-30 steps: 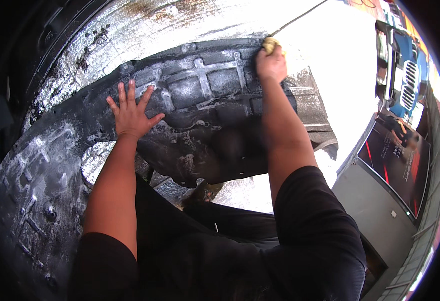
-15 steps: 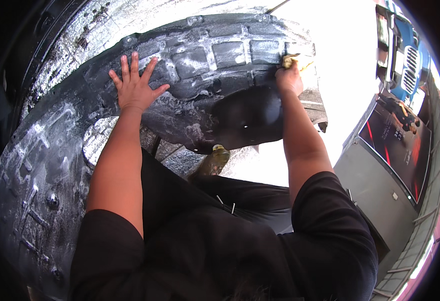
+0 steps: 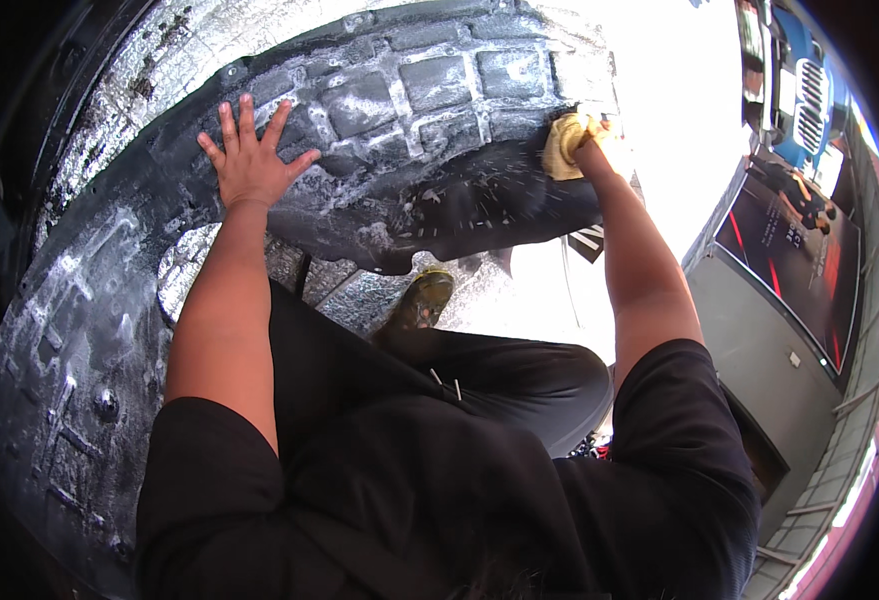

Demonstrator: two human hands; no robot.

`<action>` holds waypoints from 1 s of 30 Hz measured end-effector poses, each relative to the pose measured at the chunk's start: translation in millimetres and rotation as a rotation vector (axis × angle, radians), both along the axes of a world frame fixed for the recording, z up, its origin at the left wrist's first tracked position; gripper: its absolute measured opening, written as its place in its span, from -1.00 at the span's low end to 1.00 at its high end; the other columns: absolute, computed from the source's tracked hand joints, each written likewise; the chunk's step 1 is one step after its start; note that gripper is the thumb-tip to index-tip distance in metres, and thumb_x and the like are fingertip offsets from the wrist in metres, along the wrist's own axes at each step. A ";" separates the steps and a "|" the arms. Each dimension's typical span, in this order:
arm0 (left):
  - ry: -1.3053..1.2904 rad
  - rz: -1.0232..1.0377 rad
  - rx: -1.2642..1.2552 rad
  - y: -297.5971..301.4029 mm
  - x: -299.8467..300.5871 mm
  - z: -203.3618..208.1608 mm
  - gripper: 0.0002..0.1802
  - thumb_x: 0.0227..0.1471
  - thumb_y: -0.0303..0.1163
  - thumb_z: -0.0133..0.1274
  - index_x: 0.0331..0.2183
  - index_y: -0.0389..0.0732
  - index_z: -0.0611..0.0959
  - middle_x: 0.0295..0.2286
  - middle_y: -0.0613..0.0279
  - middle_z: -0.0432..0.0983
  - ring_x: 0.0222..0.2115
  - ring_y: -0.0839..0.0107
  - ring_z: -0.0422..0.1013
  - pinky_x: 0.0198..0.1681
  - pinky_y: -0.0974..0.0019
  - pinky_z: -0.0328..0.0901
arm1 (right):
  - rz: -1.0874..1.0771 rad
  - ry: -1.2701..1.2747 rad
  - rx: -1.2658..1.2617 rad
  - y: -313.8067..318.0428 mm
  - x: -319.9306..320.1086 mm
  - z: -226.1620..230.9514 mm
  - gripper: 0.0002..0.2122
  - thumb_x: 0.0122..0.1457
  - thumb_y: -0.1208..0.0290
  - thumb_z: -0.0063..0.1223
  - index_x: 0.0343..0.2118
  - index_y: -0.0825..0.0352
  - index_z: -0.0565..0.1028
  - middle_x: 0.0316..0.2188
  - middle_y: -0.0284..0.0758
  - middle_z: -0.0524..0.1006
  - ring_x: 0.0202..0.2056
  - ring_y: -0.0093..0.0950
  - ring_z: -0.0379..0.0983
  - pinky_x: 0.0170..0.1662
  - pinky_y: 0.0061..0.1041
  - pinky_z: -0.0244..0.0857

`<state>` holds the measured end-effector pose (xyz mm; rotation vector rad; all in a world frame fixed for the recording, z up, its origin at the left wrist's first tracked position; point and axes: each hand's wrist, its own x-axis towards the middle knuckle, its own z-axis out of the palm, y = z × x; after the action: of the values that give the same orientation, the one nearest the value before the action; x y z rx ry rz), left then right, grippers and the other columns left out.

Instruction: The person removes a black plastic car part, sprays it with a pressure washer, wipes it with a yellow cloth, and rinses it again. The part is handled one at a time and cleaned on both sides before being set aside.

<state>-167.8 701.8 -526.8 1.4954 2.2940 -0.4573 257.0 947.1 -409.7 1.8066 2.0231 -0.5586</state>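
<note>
A big curved black plastic panel (image 3: 359,105), like a car's wheel arch liner, spreads in front of me, with whitish film over its raised ribs. Spread flat on its upper middle is my left hand (image 3: 255,165), fingers apart and holding nothing. My right hand (image 3: 596,146) grips a yellow cloth (image 3: 563,150) at the panel's right end. The cloth presses against the dark surface, and its far side is lost in glare. White droplets streak over the smooth dark part of the panel beside the cloth.
My shoe (image 3: 427,295) stands on the wet, shiny floor (image 3: 354,300) just below the panel. Farther right are a grey wall (image 3: 759,345) with a dark poster (image 3: 794,265) and a blue vehicle (image 3: 809,100). Dark bodywork or trim (image 3: 64,110) curves along the upper left.
My right hand has moved slightly down and right, and more of the cloth shows. The panel's right part has shifted upward, with droplets now flying. My left hand has slid slightly left.
</note>
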 end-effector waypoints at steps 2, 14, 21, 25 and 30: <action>0.000 0.004 0.011 -1.4 -0.2 -0.4 0.02 -0.03 0.67 -0.19 0.40 0.67 -0.02 0.47 0.26 -0.31 0.47 0.05 -0.50 0.40 -0.46 -0.50 | 0.032 -0.177 0.051 -14.1 -2.9 4.6 -0.48 0.12 0.16 0.27 0.15 0.16 0.48 0.15 -0.17 0.50 0.08 -0.15 0.54 0.11 -0.15 0.46; 0.091 -0.006 -0.008 0.8 5.7 3.7 0.00 0.00 0.64 -0.14 0.39 0.69 -0.03 0.47 0.28 -0.29 0.48 0.05 -0.44 0.42 -0.43 -0.48 | 0.207 -0.505 0.048 -49.5 78.1 109.0 -0.59 0.19 0.03 0.21 0.05 0.08 0.55 0.00 -0.36 0.59 0.04 -0.35 0.49 0.12 -0.38 0.33; 0.121 -0.020 0.038 -1.2 4.6 3.2 0.02 -0.02 0.66 -0.16 0.40 0.66 0.00 0.47 0.27 -0.25 0.48 0.04 -0.41 0.42 -0.42 -0.45 | 0.536 0.073 -0.271 -192.1 -101.1 24.8 -0.64 0.11 0.25 0.17 -0.01 0.11 0.58 -0.14 -0.21 0.62 -0.11 -0.11 0.57 0.07 -0.12 0.40; 0.133 -0.010 0.041 -2.6 5.7 2.6 0.01 -0.02 0.66 -0.17 0.40 0.66 0.01 0.47 0.26 -0.24 0.48 0.04 -0.40 0.42 -0.42 -0.45 | 0.676 0.404 -0.370 -259.3 -192.2 9.3 -0.60 0.04 0.05 0.30 -0.03 0.01 0.62 -0.12 -0.21 0.60 -0.07 -0.07 0.54 0.07 -0.15 0.41; 0.113 -0.025 0.090 -4.7 4.5 -1.6 -0.01 -0.02 0.66 -0.15 0.38 0.67 0.06 0.46 0.26 -0.22 0.47 0.04 -0.40 0.42 -0.42 -0.44 | 0.446 -0.144 -0.351 -187.8 -78.8 85.7 -0.60 0.07 0.07 0.23 0.00 0.01 0.63 -0.10 -0.23 0.62 -0.13 -0.18 0.63 -0.02 -0.21 0.53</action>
<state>-163.3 697.1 -528.4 1.5798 2.4145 -0.4626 178.2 759.3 -323.9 1.1172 1.9919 -0.5812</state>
